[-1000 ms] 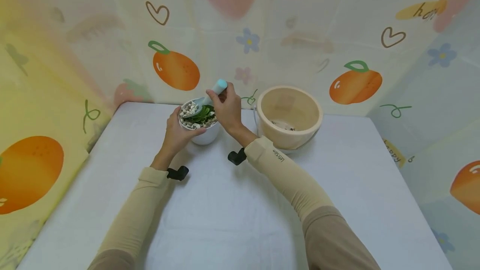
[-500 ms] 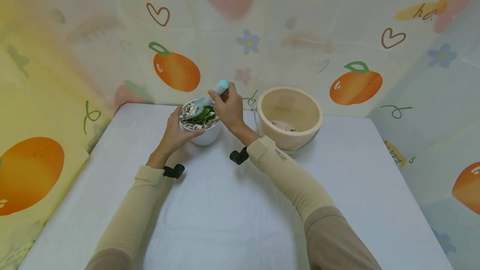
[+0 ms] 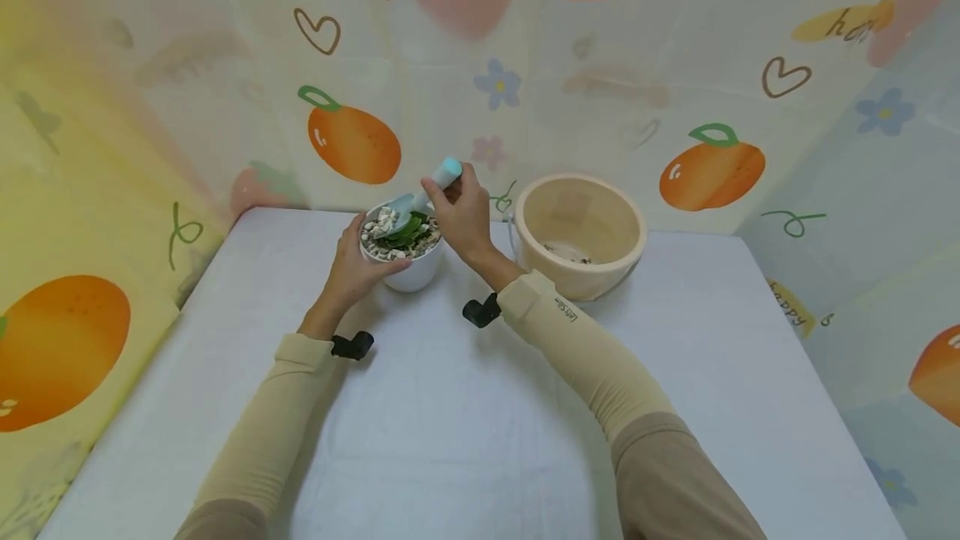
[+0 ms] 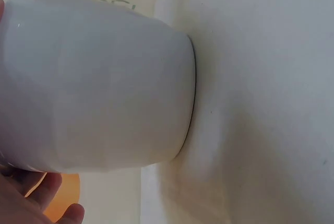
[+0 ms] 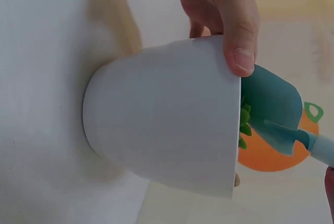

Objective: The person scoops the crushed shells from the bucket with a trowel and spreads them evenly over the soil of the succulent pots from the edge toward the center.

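A white plant pot (image 3: pixel 412 275) stands on the table, holding a green succulent (image 3: pixel 408 233) among pale pebbles (image 3: pixel 391 254). My left hand (image 3: pixel 351 269) grips the pot at its left side, the thumb lying over the near rim; in the left wrist view the fingers (image 4: pixel 47 190) come round beside the wall. With my right hand (image 3: pixel 463 219) I hold the light-blue handle of a small trowel (image 5: pixel 276 104). Its blade is tilted down over the far left of the pot, next to white pebbles and the leaves. The blade's tip cannot be made out clearly.
A large cream bucket (image 3: pixel 581 277) with a thin handle stands to the right, a few small bits on its bottom. White cloth covers the table (image 3: pixel 450 423). Behind hangs a fruit-printed curtain (image 3: pixel 435 65), close to the table's back edge.
The trowel and my right hand have shifted slightly to the right. My left hand keeps its grip on the pot, which stays in place.
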The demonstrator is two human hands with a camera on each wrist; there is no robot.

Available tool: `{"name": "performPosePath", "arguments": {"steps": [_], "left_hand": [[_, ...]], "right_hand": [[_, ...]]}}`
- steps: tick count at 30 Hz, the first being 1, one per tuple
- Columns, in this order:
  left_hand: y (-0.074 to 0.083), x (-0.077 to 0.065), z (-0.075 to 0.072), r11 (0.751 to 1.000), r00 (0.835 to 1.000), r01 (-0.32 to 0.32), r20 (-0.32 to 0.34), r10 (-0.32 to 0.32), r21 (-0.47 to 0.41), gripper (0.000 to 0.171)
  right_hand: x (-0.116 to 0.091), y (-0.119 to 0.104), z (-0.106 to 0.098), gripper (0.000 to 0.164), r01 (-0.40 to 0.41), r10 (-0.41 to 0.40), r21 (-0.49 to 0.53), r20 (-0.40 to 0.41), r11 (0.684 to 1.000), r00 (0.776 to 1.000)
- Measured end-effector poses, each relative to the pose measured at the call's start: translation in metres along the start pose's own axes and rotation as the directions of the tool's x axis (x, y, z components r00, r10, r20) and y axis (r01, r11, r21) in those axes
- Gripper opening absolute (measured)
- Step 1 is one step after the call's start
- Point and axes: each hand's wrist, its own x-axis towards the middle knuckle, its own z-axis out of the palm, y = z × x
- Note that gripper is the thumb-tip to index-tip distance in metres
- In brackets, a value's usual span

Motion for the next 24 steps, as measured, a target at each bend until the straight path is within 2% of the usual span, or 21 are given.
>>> {"name": "performPosePath", "arguments": {"steps": [6,9,13,19,21,24], "left_hand": [[0.006,-0.007,0.006,0.999,0.998,0.009,-0.061,-0.006,0.042,0.113],[0.008,-0.009,0.006,0.997,0.997,0.017,-0.070,-0.012,0.071,0.115],[0.005,-0.007,0.000,0.997,0.999,-0.002,-0.037,0.005,0.076,0.111],[-0.002,0.003,-0.008,0.999,0.997,-0.013,0.071,0.010,0.036,0.113],[-0.002,0.005,-0.007,1.000,0.997,0.001,0.076,-0.003,0.023,0.115],[0.000,0.003,0.000,1.000,0.999,0.013,0.040,-0.014,0.012,0.116]], "right_hand": [[-0.002,0.004,0.001,0.028,0.018,-0.018,-0.014,-0.023,1.000,1.000],[-0.004,0.005,0.002,0.029,0.021,-0.021,-0.014,-0.036,1.000,0.999],[-0.005,0.006,0.004,0.030,0.017,-0.018,-0.008,-0.032,1.000,0.999],[-0.005,0.007,0.006,0.029,0.019,-0.020,-0.014,-0.039,1.000,0.999],[-0.005,0.007,0.006,0.030,0.025,-0.026,-0.018,-0.042,1.000,0.999],[-0.005,0.006,0.006,0.032,0.036,-0.037,-0.020,-0.043,0.999,0.998]]}}
